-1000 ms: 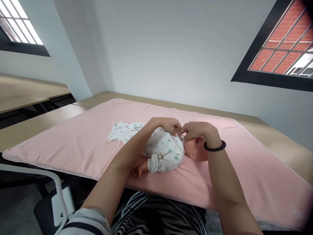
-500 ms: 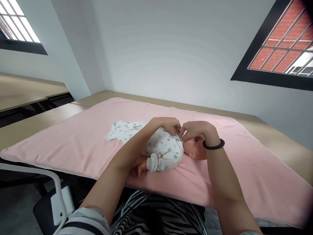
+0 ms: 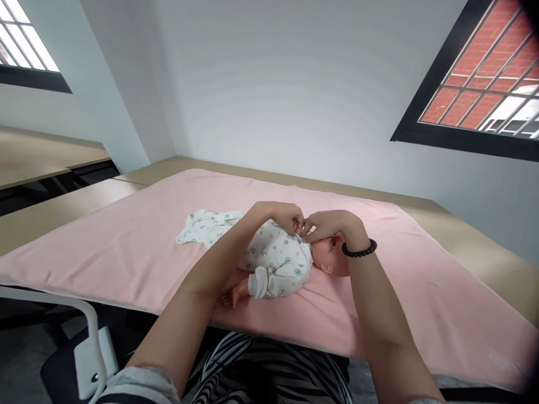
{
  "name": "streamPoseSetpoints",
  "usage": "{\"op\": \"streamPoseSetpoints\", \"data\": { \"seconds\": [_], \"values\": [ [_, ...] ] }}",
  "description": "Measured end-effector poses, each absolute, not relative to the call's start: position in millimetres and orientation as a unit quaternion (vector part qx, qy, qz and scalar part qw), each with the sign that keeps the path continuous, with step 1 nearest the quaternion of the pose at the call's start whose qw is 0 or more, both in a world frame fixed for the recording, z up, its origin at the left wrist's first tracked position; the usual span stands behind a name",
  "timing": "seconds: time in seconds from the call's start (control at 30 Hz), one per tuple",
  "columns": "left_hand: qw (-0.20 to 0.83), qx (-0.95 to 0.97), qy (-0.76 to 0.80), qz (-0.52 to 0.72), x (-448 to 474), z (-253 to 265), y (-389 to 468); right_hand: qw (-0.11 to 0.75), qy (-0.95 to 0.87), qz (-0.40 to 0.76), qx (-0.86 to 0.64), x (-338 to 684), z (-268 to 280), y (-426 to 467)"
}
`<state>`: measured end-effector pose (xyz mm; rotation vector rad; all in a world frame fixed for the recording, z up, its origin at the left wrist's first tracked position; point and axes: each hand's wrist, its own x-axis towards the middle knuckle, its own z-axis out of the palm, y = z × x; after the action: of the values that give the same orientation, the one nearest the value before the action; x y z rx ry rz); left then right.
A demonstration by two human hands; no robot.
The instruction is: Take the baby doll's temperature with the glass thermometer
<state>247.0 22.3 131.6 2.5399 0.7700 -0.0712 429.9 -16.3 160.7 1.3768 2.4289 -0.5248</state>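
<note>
Head view: one baby doll lies on the pink blanket, its printed onesie already on the near arm and chest. The neckline closure looks unfinished: left hand and right hand both pinch the fabric there, fingertips narrow

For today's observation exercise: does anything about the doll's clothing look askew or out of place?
Yes. The printed garment covers the doll's chest, but its lower part trails loose and empty across the pink mat.
</note>
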Motion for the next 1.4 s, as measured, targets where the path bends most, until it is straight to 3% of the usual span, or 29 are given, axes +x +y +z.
{"op": "streamPoseSetpoints", "data": {
  "seconds": [0.23, 0.5, 1.4],
  "values": [
    [0.26, 0.918, 0.293, -0.07, 228.4, 146.4, 19.3, 0.173, 0.832, -0.22, 0.479, 431.5, 164.3, -14.7],
    [0.233, 0.875, 0.393, -0.158, 214.8, 154.9, 21.5, 0.123, 0.84, -0.201, 0.489, 437.8, 167.4, -15.9],
    [0.246, 0.879, 0.368, -0.179, 218.5, 143.1, 32.4, 0.152, 0.838, -0.2, 0.485, 421.8, 167.3, -18.0]
  ]
}}
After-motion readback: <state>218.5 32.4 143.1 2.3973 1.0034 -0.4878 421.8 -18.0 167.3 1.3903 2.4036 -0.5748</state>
